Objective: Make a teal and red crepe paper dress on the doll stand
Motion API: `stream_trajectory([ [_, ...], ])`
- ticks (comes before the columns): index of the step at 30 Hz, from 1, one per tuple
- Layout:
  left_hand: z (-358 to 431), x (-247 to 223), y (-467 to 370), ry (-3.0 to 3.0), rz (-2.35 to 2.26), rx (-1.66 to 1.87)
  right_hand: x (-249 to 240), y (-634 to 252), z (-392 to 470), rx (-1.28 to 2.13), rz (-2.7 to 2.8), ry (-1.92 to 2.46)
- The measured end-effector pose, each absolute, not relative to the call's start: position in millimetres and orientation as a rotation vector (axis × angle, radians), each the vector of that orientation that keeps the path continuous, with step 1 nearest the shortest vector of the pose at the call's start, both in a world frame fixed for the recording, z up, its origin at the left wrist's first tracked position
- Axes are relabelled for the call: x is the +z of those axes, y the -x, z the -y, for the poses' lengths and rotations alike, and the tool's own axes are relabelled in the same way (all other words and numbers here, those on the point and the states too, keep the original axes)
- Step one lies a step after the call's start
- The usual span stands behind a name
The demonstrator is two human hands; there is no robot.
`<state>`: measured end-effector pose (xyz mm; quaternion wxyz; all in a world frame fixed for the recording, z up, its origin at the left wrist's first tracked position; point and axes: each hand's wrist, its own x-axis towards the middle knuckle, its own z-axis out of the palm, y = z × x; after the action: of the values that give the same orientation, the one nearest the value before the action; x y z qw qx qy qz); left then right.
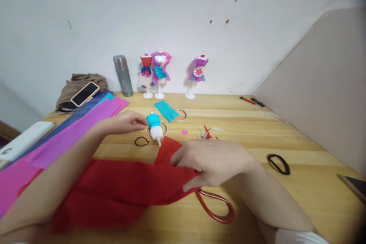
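A large red sheet (122,183) spreads over the near left of the wooden table, its right end held between the thumb and fingers of my right hand (211,162). My left hand (128,122) is closed, fingers bent together, just left of a small mannequin (154,126) with a blue top and white lower part; whether anything is in it is too small to tell. A narrower red piece (168,150) lies beyond my right fingers. Beneath the right hand, a red looped handle (217,209) sticks out toward me.
Three dressed mannequins (161,72) and a grey bottle (123,76) stand by the wall. A teal strip (166,111), pink flower (184,132) and scraps (207,133) lie mid-table. Purple sheets (74,133) and a phone (85,94) are left; a black band (278,164) is right.
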<state>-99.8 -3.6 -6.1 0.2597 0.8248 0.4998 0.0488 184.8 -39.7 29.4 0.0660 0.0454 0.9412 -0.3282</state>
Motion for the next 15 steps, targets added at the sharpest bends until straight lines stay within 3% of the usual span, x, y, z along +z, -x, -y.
stream_trajectory([
  [6,-60.2,-18.8,36.5,-2.63,-1.247,-0.007,26.8,-178.7,47.8,-0.869,-2.817,-0.129],
  [15,-84.3,-52.8,-14.3,-2.568,-1.283,-0.204,28.1,-178.1,43.5,-0.814,-2.777,-0.18],
])
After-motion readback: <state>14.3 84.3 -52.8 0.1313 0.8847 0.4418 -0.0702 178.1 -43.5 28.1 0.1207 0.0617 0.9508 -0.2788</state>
